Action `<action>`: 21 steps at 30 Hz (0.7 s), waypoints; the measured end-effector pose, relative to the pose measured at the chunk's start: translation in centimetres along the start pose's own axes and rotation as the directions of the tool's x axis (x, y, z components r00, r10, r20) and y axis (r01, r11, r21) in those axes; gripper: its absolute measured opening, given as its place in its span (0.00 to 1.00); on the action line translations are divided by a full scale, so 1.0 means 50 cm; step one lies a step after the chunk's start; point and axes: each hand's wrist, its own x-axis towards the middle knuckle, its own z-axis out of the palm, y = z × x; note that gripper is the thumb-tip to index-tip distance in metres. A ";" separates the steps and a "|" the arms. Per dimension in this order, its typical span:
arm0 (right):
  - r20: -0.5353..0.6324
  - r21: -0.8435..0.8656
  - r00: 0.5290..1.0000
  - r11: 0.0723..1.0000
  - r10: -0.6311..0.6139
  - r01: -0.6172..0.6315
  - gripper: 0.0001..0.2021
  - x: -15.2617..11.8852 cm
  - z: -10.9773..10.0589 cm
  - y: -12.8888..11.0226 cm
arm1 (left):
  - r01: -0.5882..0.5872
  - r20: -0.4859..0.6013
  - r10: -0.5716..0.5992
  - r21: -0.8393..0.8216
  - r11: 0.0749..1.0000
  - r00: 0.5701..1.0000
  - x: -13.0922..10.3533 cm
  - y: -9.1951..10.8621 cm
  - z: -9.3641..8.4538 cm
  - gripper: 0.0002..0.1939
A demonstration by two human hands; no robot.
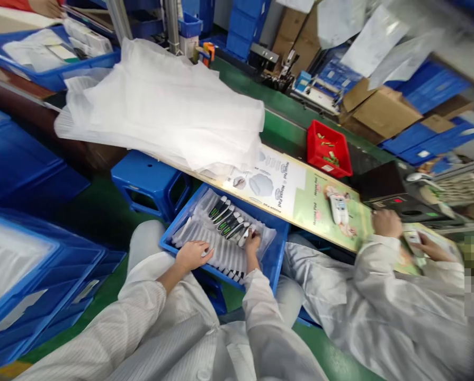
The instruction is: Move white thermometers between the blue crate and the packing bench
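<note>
A blue tray [281, 259] rests across the lap, lined with clear plastic and white foam sleeves [221, 248]. Along its upper part lies a row of several slim black-and-white handheld devices [229, 225] with green marks; their exact kind is unclear. My right hand [253, 242] has its fingers closed on a white-ended device [243, 237] at the right end of that row. Over the tray's near left edge lies my left hand [193, 255], fingers stretched out and apart, close to the foam sleeves. More dark-and-white ends show along the tray's near side.
A stack of white foam sheets [161, 106] covers the bench's left part. Rightward are printed mouse pads [260, 182], a white device [339, 208] and a red bin [329, 148]. A co-worker's hands [386, 223] work at right. A blue stool [149, 177] and blue crates [73, 259] stand left.
</note>
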 end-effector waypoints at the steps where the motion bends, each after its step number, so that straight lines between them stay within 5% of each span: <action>1: -0.016 0.027 1.000 1.000 -0.011 0.011 0.18 -0.018 -0.014 -0.003 | 0.000 -0.008 0.000 -0.002 1.000 1.000 0.000 -0.001 0.001 0.18; 4: -0.118 0.116 0.991 0.990 -0.069 0.083 0.18 -0.065 -0.080 -0.012 | -0.011 -0.006 0.011 -0.007 1.000 1.000 0.000 -0.006 0.006 0.19; 7: -0.290 0.142 0.923 0.943 -0.252 0.302 0.23 -0.046 -0.199 -0.059 | -0.031 0.005 0.031 -0.016 0.999 1.000 0.001 -0.013 0.012 0.20; 10: -0.354 0.001 0.845 0.903 -0.400 0.429 0.24 0.057 -0.346 -0.152 | -0.014 0.007 0.014 -0.021 1.000 1.000 0.005 -0.016 0.012 0.20; 13: -0.314 -0.202 0.884 0.934 -0.348 0.296 0.22 0.196 -0.460 -0.227 | 0.019 0.004 -0.019 -0.006 1.000 1.000 0.004 -0.007 0.008 0.20; 18: -0.315 -0.341 0.909 0.927 -0.271 0.158 0.19 0.382 -0.525 -0.247 | 0.023 0.028 -0.024 0.031 0.999 0.999 0.001 0.006 0.004 0.19; 21: -0.450 -0.385 0.805 0.898 -0.385 0.214 0.22 0.406 -0.522 -0.235 | 0.050 0.033 -0.051 0.038 0.998 0.998 0.004 0.003 0.005 0.19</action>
